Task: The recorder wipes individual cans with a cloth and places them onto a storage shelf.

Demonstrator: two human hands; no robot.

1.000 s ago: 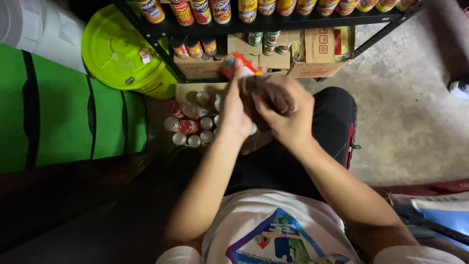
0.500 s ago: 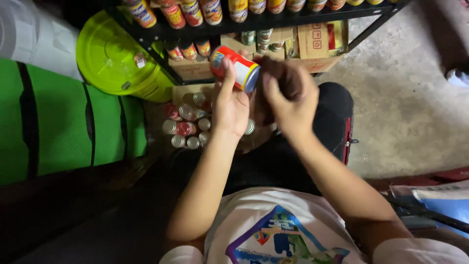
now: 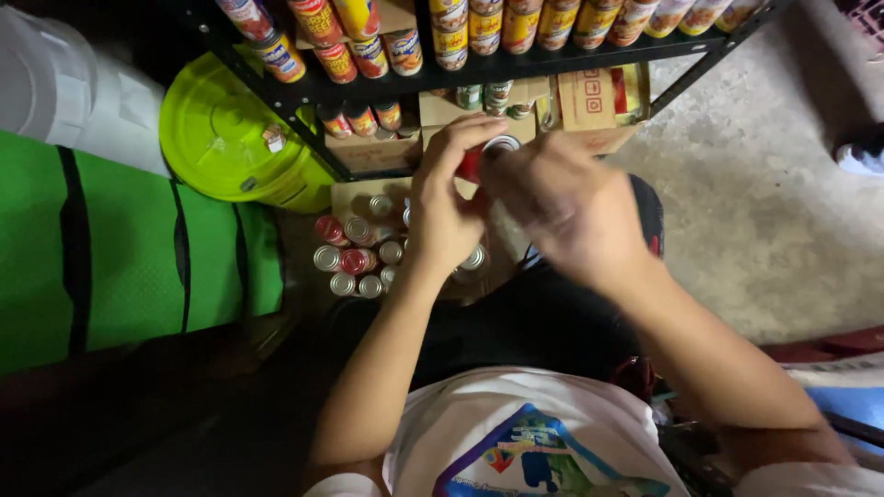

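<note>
A small red can (image 3: 481,156) is being held up in front of the black shelf (image 3: 552,63), just below its lower edge. The left hand (image 3: 444,207) is being closed around the can, fingers curled over the top and thumb at the side; only the silver end and a strip of red are being shown. The right hand (image 3: 562,204) is being kept just beside the can, blurred, fingers half bent and loosely spread; whether the can is being touched by it cannot be told. Rows of yellow and red cans (image 3: 479,26) are being stored on the shelf, with cardboard boxes (image 3: 589,99) underneath. An open box of cans (image 3: 354,258) is being kept on the floor below the left wrist, silver and red tops facing up. A lime green bucket lid (image 3: 221,138) is being leaned at the left, beside a green padded bag (image 3: 110,248). Bare concrete floor (image 3: 764,212) is being seen at the right.
</note>
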